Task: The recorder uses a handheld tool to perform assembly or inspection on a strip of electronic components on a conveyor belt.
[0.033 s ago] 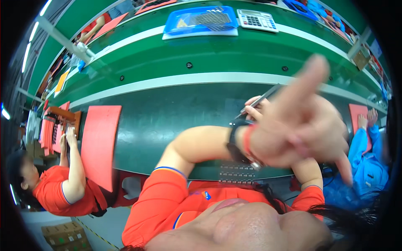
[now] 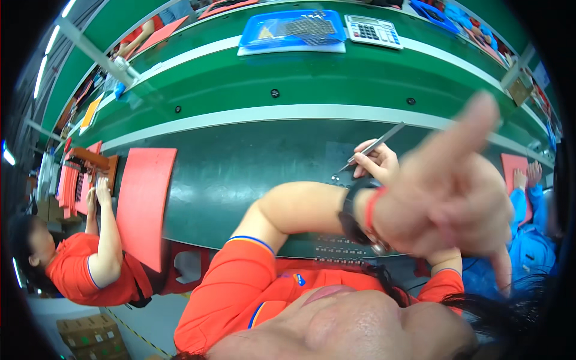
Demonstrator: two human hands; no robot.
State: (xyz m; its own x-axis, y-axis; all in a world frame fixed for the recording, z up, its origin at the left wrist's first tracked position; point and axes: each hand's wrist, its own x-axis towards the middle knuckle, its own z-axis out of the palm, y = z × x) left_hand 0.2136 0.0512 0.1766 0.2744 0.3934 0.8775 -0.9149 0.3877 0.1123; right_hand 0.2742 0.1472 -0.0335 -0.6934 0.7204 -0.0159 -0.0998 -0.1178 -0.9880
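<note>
My left hand (image 2: 447,198) is raised close up, blurred, its thumb and an outer finger stretched apart and nothing seen in it. A dark watch (image 2: 351,213) and a red band (image 2: 373,210) are on that wrist. Beyond it, over the dark green bench, my right hand (image 2: 379,161) pinches a slim grey pair of tweezers (image 2: 378,144), the pointed tip slanting down to the left. Just below that tip lie small pale pieces (image 2: 335,177). My left arm and hand hide much of the right forearm. Rows of small parts (image 2: 339,249) show near the bench's front edge.
A pink mat (image 2: 147,207) lies at left, beside a co-worker in red (image 2: 96,270). On the shelf ahead stand a blue tray (image 2: 294,30) of metal parts and a calculator (image 2: 373,32). Someone in blue sleeves (image 2: 522,222) works at right by another pink mat (image 2: 516,171).
My left hand has shifted right and slightly down, uncovering more of my right hand and the small pale pieces. The tweezers stay in my right hand.
</note>
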